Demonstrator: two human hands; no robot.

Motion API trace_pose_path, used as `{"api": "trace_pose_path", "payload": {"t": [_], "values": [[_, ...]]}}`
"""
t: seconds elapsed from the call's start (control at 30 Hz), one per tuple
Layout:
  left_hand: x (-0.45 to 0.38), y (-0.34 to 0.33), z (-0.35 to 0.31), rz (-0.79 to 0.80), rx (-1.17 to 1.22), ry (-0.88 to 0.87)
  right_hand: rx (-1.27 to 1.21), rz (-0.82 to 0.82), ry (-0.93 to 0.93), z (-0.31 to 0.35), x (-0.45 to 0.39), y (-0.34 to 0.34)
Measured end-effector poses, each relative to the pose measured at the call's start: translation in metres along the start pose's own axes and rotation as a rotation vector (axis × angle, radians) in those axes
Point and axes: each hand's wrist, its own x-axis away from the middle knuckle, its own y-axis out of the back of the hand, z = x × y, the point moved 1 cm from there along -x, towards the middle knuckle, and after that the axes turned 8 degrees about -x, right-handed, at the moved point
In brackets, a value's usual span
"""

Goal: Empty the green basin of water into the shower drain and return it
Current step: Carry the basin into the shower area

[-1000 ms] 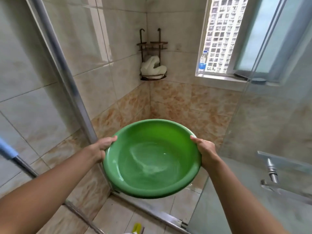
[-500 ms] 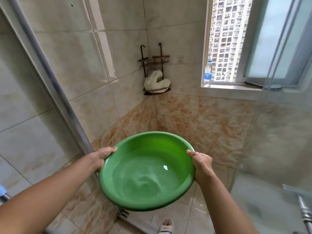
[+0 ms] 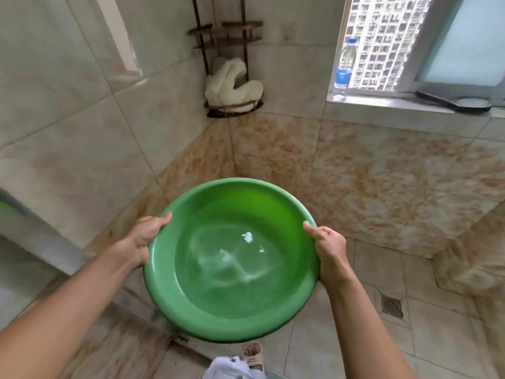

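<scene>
A round green basin (image 3: 207, 321) hangs level in front of me above the shower floor, with rippling water in its bottom. My left hand (image 3: 142, 239) grips the basin's left rim, thumb lying over the edge. My right hand (image 3: 329, 250) grips the right rim the same way. The square metal shower drain (image 3: 392, 306) sits in the tiled floor to the lower right of the basin, apart from it.
A corner rack (image 3: 232, 105) holding a white cloth hangs on the far wall. A water bottle (image 3: 345, 69) and a dark flat object (image 3: 451, 101) sit on the window sill. The glass door frame (image 3: 41, 242) stands at left. My sandalled foot (image 3: 252, 355) is below the basin.
I have stepped forward into the shower with the basin still held by both hands. The view has tilted down, and the floor drain has come into sight at the lower right.
</scene>
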Motion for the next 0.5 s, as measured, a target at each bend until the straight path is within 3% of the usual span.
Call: {"api": "trace_pose_path", "payload": {"t": [0.23, 0.5], "values": [[-0.031, -0.024, -0.032, 0.019, -0.009, -0.035, 0.025, -0.049, 0.068, 0.04, -0.023, -0.007], [-0.002, -0.052, -0.056, 0.096, -0.056, 0.086, -0.057, -0.087, 0.043, 0.077, -0.013, 0.01]]}}
